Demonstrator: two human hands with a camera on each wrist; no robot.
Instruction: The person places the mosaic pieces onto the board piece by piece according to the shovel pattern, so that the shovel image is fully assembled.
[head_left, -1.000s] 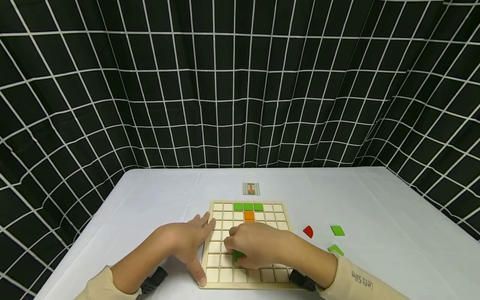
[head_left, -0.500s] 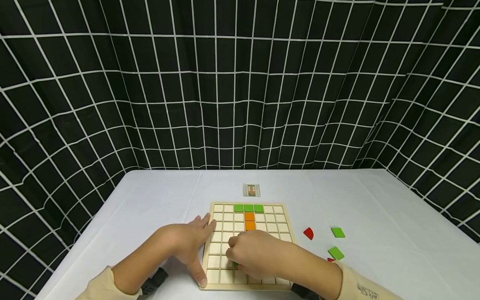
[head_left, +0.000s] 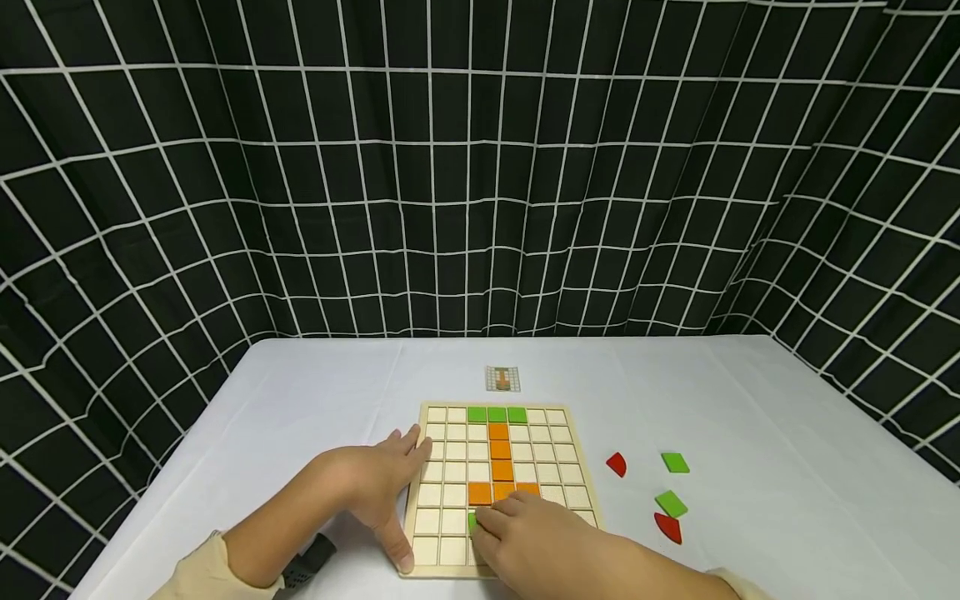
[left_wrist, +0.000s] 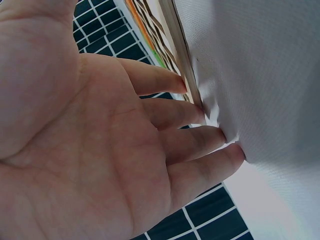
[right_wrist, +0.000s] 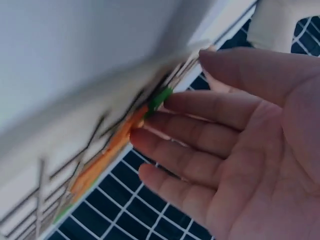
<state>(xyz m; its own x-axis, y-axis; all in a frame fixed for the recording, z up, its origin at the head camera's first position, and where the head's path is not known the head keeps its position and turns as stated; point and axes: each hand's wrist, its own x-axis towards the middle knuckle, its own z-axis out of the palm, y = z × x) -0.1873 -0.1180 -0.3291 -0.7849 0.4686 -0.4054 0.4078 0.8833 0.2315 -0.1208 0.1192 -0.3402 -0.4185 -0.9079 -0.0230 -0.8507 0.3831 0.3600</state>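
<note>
We see the left hand [head_left: 382, 479] spread, fingers apart, along the left edge of the wooden grid board [head_left: 453, 551], which lies on the white table [head_left: 337, 392]. The right hand [head_left: 543, 542] holds its fingers nearly straight, fingertips at a partly covered green tile [head_left: 472, 522], below 6 visible orange tiles [head_left: 502, 471]. We find 2 red pieces [head_left: 668, 528] right of the board.

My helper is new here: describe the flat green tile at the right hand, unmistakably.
On the white cloth-covered table, find the pale wooden grid board. Follow its orange square tiles to their crosswise row of three; just nearer the person, the flat green tile peeks out beside the right hand. Unlike the three green square tiles in the board's far row, it is mostly hidden.
</note>
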